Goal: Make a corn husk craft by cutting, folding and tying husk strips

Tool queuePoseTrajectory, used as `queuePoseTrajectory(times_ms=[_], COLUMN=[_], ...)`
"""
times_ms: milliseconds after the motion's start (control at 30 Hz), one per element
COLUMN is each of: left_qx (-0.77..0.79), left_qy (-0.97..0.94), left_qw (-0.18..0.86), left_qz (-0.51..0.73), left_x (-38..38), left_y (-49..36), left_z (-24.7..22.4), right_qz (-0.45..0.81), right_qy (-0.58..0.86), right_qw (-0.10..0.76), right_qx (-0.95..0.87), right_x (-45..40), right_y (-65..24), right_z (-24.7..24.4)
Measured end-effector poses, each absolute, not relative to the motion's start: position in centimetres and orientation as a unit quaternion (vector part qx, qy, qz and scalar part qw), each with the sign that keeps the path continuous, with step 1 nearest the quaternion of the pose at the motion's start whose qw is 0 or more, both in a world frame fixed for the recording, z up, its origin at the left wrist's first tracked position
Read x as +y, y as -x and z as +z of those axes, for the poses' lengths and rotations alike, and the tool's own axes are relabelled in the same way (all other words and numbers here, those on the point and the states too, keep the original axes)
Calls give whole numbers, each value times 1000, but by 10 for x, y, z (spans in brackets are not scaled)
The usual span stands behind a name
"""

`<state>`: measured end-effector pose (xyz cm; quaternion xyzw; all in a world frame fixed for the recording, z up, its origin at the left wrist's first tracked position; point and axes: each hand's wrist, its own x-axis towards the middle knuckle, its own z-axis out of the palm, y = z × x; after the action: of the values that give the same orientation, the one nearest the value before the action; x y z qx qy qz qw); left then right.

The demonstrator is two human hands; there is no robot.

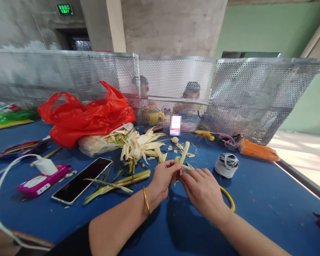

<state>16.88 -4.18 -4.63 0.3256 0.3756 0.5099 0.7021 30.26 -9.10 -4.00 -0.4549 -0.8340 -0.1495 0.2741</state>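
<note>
A pale corn husk strip (185, 152) stands up from between the fingers of my left hand (161, 177), which pinches it. My right hand (204, 190) meets the left one, its fingers closed on the lower part of the husk piece. A yellow loop handle (230, 200) shows beyond my right wrist, and a small metal tip appears near the fingertips. They look like scissors, mostly hidden by the hand; whether it touches them I cannot tell. Left of my hands lies a pile of dried corn husks (140, 145), with green-yellow stalks (122, 182) in front.
A ball of grey-white string (226, 165) stands right of my hands. A phone (82, 180), a magenta power strip (44, 180) with a white plug, and a red plastic bag (88, 115) lie left. Behind is a perforated metal screen (173, 71), with two people beyond it.
</note>
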Motion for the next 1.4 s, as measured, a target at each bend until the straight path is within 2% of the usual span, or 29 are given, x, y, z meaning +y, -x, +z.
queuePoseTrajectory(times_ms=[100,167,267,400,500,667,900,1067,1400], left_qx=[377,389,403,418,420,423,408,419,434], left_qy=[-327,-332,-347,-371,-395,-423,-476,-463,-466], left_qw=[692,678,667,662,654,643,630,622,603], left_qz=[522,528,522,500,490,478,458,473,480], left_x=[-39,-38,-39,-42,-44,-47,-49,-48,-48], left_y=[-168,-168,-169,-169,-169,-169,-171,-170,-171], left_z=[-48,-48,-47,-47,-47,-46,-47,-46,-44], right_qz=[197,385,505,455,439,471,365,326,381], right_qy=[544,553,527,500,474,427,481,525,555], right_qw=[366,416,521,634,648,620,577,514,454], right_qx=[-729,-611,-442,-374,-403,-459,-550,-595,-584], right_x=[-84,-79,-73,-71,-73,-78,-76,-78,-75], right_y=[-300,-300,-302,-304,-302,-300,-308,-311,-314], right_z=[-44,-47,-50,-49,-43,-33,-33,-29,-34])
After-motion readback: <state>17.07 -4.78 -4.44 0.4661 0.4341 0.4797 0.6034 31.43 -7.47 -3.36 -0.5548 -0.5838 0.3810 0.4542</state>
